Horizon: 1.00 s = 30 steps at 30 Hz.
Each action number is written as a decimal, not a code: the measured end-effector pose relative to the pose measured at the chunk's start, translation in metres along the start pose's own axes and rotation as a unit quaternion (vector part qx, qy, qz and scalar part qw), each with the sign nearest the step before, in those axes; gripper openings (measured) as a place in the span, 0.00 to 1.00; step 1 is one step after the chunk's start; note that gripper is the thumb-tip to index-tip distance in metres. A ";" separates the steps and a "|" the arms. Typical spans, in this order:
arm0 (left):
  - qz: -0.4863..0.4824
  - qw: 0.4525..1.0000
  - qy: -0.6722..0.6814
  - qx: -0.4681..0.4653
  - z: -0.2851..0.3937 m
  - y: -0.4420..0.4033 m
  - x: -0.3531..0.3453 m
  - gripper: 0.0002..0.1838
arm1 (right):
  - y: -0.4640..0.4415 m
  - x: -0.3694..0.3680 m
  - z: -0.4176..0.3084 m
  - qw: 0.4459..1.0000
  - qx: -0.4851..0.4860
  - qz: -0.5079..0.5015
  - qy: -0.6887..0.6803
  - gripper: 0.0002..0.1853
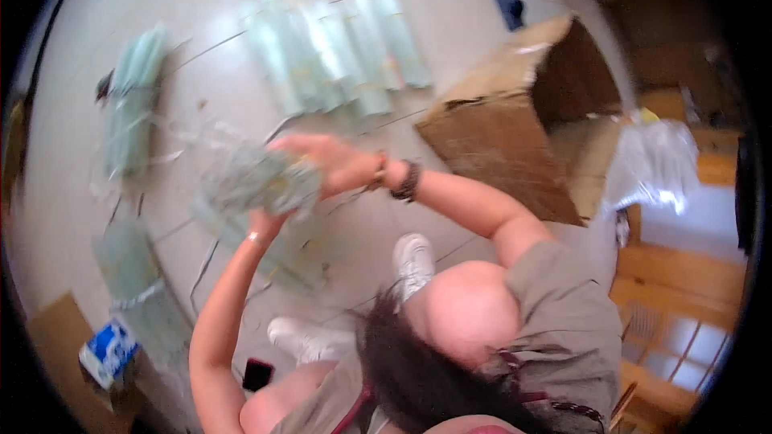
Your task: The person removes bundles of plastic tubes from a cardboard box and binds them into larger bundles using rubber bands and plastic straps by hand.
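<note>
Between my two hands is a bundle of pale green, plastic-wrapped rolls (269,181), its crinkled end turned up toward me. My right hand (334,162) is closed on its right side, and my left hand (268,223) is closed on it from below. Motion blurs the bundle and hides some fingertips. More pale green rolls (338,52) lie side by side on the floor beyond my hands. A tied bundle (134,104) lies at the left, and another wrapped bundle (133,261) is at the lower left.
An open cardboard box (490,133) stands at the right, with a clear plastic bag (655,161) beside it. A blue and white packet (108,354) lies on cardboard at the lower left. A dark phone-like object (257,374) is by my leg; a dark blue item (508,6) lies farther off.
</note>
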<state>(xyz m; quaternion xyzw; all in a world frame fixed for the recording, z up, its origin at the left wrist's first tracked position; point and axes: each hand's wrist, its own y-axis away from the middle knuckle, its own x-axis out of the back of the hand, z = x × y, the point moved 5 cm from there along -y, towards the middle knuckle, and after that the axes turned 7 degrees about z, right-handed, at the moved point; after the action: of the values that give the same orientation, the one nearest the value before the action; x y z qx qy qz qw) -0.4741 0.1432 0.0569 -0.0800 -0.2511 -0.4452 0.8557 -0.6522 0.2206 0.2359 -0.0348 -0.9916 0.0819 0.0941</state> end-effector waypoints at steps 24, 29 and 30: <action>-0.007 0.997 -0.067 -0.036 0.018 -0.013 0.021 0.21 | -0.005 -0.012 -0.010 0.997 0.076 -0.003 -0.019 0.43; -0.009 0.997 -0.063 -0.033 0.021 -0.014 0.020 0.21 | -0.007 -0.013 -0.007 0.996 0.092 0.001 -0.015 0.42; -0.009 0.997 -0.064 -0.033 0.021 -0.014 0.020 0.21 | -0.007 -0.012 -0.008 0.996 0.091 0.000 -0.016 0.42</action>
<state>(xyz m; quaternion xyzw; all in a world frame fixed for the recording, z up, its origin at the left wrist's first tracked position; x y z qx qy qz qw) -0.4840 0.1282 0.0837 -0.1348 -0.2913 -0.4548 0.8307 -0.6390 0.2142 0.2423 -0.0253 -0.9814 0.1721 0.0812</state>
